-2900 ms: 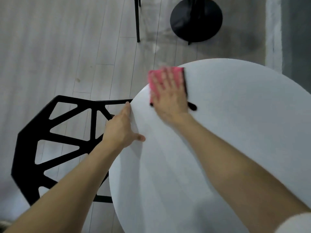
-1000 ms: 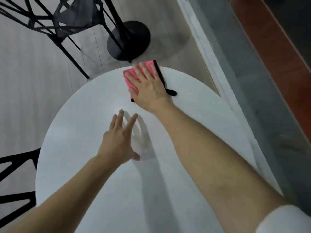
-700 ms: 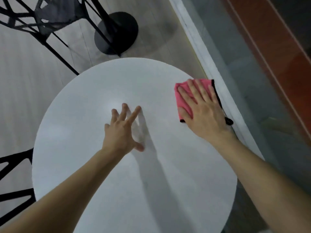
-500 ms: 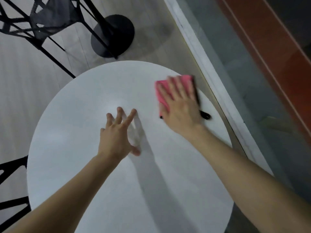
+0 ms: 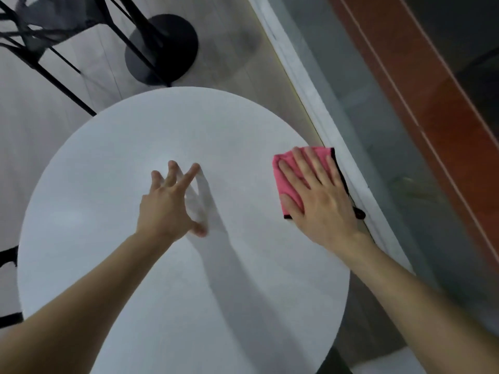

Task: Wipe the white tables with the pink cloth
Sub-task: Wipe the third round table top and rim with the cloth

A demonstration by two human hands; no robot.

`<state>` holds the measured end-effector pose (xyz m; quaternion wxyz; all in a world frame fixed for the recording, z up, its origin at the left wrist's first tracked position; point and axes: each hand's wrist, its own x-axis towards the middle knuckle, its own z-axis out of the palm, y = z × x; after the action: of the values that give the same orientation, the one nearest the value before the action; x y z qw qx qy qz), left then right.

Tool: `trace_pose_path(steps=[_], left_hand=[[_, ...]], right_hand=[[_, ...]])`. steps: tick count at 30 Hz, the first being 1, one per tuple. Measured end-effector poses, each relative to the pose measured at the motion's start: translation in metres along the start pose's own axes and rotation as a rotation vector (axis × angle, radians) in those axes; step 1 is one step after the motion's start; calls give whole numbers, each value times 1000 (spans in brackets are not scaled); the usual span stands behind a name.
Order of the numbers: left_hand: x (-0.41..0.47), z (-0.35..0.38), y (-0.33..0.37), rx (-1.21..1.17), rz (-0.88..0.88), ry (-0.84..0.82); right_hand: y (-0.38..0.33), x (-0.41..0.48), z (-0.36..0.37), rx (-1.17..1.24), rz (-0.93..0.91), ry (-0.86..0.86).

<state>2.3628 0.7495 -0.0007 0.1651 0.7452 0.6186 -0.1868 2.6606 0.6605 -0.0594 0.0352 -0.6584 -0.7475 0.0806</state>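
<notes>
The round white bench point(image 5: 113, 211), smooth and matt with a thin clean edge, filled most of the view, its right rim lying just beside a pale stone sill point(image 5: 318, 109) below dark glass. On the far side, on pale plank flooring, stood a black disc-shaped pedestal base point(image 5: 162, 49) and the thin black metal legs of a chair point(image 5: 35, 28).

Half a second before, the cloth had been further in from the right rim; now the stroke had carried it back out to the right edge, much as it sat a little earlier. That suggested a back-and-forth sweep across the right side, so this bench was probably partly covered, with the near portion yet to be wiped.

The right hand point(image 5: 321, 195) lay flat on the folded pink cloth with black trim point(image 5: 283, 182), fingers spread and pressing down, its grip an open palm press rather than a closed hold. The cloth looked soft and napped, folded into a rough square, touching the bench at its right rim.

The left hand point(image 5: 167, 203) sat near the centre, fingers splayed and grip released, holding nothing; its fingertips seemed to rest on or just above the surface, as a brace.
</notes>
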Motion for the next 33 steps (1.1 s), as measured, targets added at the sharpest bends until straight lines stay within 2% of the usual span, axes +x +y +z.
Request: trace_pose_path(steps=[3,7,9,12,17,24,29,31,33], left_hand=[[2,2,-2,-9,0,8],[6,3,-4,-4,11,10],[8,6,-6,7,16,4],[9,8,-9,26,27,7],[10,5,-9,40,39,-7],[4,-7,-1,-12,33,-31],[-72,25,-28,-194,137,112],[-126,49,-54,-225,184,94],[-169,69,-95,-195,198,86]], right_hand=[[-3,-23,1,-6,39,-8],[-25,90,7,-37,-28,45],[-43,151,5,-31,-61,16],[-59,182,7,-49,-81,1],[-40,102,21,-5,-71,91],[-61,-49,35,2,183,113],[-133,-150,51,-33,377,114],[-188,-177,55,-37,445,92],[-260,-189,59,-6,392,75]])
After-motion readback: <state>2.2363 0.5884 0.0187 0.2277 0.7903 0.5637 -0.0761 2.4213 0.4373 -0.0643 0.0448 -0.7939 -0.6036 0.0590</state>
